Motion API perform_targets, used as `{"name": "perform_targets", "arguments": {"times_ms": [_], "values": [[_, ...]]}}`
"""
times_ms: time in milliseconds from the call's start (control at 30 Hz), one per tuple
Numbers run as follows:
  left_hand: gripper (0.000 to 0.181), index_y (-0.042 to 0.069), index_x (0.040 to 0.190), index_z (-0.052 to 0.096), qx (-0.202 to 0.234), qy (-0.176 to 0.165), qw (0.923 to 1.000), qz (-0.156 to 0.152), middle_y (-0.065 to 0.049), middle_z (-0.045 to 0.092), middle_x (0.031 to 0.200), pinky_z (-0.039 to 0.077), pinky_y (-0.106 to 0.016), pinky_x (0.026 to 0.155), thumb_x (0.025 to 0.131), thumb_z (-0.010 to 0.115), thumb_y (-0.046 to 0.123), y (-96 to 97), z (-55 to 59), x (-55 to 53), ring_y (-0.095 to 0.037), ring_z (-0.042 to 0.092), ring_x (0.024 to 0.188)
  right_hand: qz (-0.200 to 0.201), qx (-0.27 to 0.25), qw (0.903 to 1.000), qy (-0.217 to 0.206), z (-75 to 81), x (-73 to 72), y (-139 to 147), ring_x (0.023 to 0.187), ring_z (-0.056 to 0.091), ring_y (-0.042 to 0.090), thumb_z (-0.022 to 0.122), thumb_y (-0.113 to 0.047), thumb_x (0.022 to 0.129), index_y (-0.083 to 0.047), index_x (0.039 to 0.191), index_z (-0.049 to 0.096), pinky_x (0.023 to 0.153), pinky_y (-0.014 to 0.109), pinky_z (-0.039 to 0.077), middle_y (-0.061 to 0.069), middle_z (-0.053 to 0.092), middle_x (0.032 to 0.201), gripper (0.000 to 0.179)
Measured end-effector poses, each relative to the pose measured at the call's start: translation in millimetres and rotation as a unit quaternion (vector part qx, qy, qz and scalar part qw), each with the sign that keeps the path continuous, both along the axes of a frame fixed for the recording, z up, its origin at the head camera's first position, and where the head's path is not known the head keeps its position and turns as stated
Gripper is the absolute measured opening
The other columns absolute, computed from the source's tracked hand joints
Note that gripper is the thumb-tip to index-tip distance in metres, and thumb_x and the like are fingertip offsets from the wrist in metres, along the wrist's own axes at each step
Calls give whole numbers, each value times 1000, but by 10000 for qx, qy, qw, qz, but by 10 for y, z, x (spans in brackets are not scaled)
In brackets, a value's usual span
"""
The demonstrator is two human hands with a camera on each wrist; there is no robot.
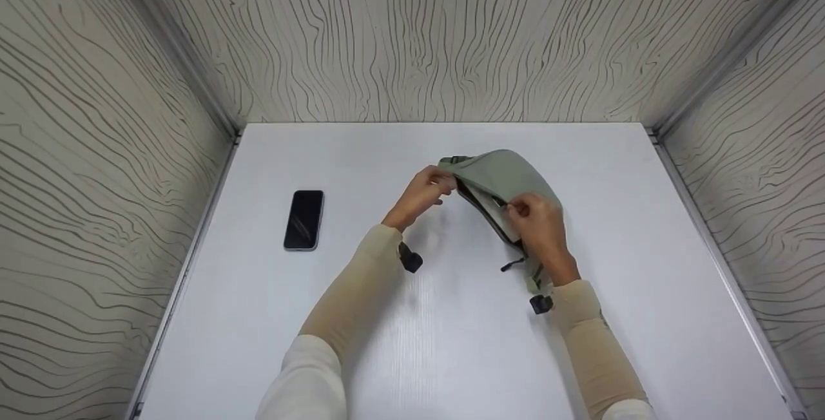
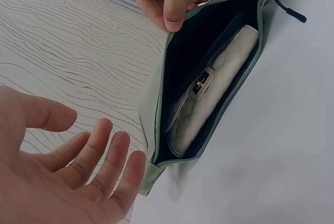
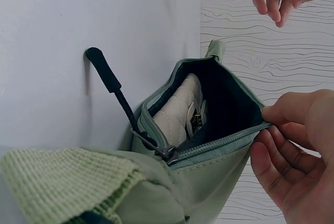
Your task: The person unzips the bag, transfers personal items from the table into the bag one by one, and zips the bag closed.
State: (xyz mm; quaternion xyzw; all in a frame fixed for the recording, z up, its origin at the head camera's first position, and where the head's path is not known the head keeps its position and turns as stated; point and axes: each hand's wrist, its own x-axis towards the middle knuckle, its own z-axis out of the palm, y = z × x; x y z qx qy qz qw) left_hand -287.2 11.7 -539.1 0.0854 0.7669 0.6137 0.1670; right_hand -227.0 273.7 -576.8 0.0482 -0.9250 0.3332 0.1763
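A green zippered waist bag (image 1: 509, 172) lies on the white table, its mouth unzipped. Inside it sits a cream quilted wallet (image 2: 216, 91) with a metal clasp, seen also in the right wrist view. My right hand (image 1: 541, 223) pinches the bag's zippered edge between thumb and fingers, holding the mouth apart. Near the bag's far left end hovers my left hand (image 1: 425, 194); its fingers are loosely spread and hold nothing, as the left wrist view (image 2: 78, 166) shows. The zipper pull (image 3: 104, 72) with its dark cord hangs at the end nearer my right wrist.
A dark-screened smartphone (image 1: 304, 220) lies on the left part of the white table (image 1: 412, 343). Wood-patterned panels (image 1: 412, 40) stand at the back and both sides. Green webbing strap (image 3: 68, 182) trails from the bag's near end.
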Motion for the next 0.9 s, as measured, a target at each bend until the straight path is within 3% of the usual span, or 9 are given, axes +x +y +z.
{"name": "perform_targets", "arguments": {"times_ms": [233,700,900], "values": [[46,0,145,55,0,-11,10000,2,-13,65,125,57,-40,98,103,55,19,-64,24,-10,-35,65,122,16,0,10000,15,-8,4,1,80,69,25,77,-7,95,-1,98,79,69,36,53,13,75,90,7],[45,-1,144,56,21,114,9999,26,-13,66,124,56,-42,99,104,57,19,-172,72,-26,-27,66,115,10,18,9999,107,-32,-15,7,79,70,25,77,-6,94,-1,98,80,68,36,54,14,76,89,7],[44,1,144,56,-116,115,9998,93,-14,67,125,56,-41,99,104,55,18,-211,89,-34,-32,65,119,-6,4,10000,96,-42,-17,8,79,70,25,78,-6,94,0,97,79,68,36,54,14,76,90,7]]}}
